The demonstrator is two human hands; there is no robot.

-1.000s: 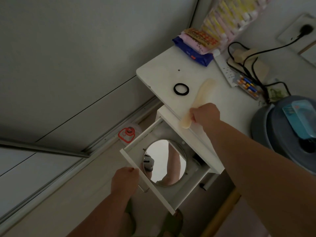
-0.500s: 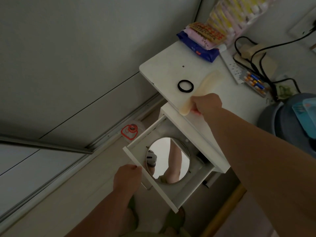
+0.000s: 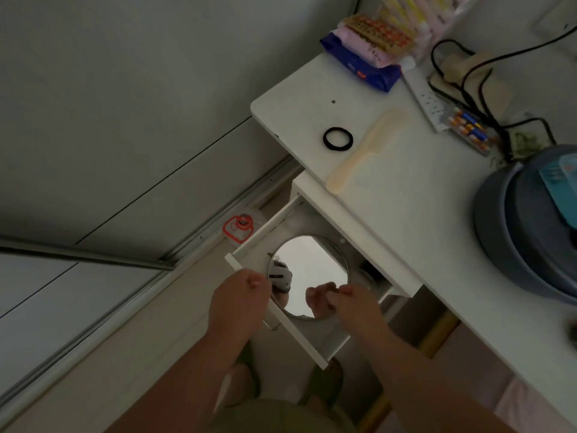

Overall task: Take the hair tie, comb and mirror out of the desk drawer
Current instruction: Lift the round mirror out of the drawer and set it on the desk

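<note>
Our right hand (image 3: pixel 346 303) hung over the near edge of the mirror (image 3: pixel 312 270), its fingers loosely curled and its grip empty, the fingertips (image 3: pixel 321 290) just above the glass and, as far as we could tell, not yet closed on the rim. Our left hand (image 3: pixel 240 295) was closed on the front edge of the open drawer (image 3: pixel 315 345), thumb on top, holding it out. We judged the right hand the nearer one to the mirror and the one free to take it.

The mirror was round, so it gave us no long axis to line up with; it lay flat on the drawer floor, directly ahead of and under the right fingertips, with its far rim tucked under the worktop (image 3: pixel 421 195). Lifting it would mean getting fingers under the near rim and drawing it toward us, clear of that overhang.

The other two things were already out. The hair tie (image 3: pixel 338 138) lay flat on the worktop, and the comb (image 3: pixel 365 151) lay just beside it, apart from it, its long axis running from the worktop's front edge back toward the wall.

Farther back sat stacked packets (image 3: pixel 365 54) with print too blurred for us to read, and a pack of batteries (image 3: pixel 468 129); no brand was legible. A red sticker (image 3: pixel 239 226) showed on a container on the floor.
</note>
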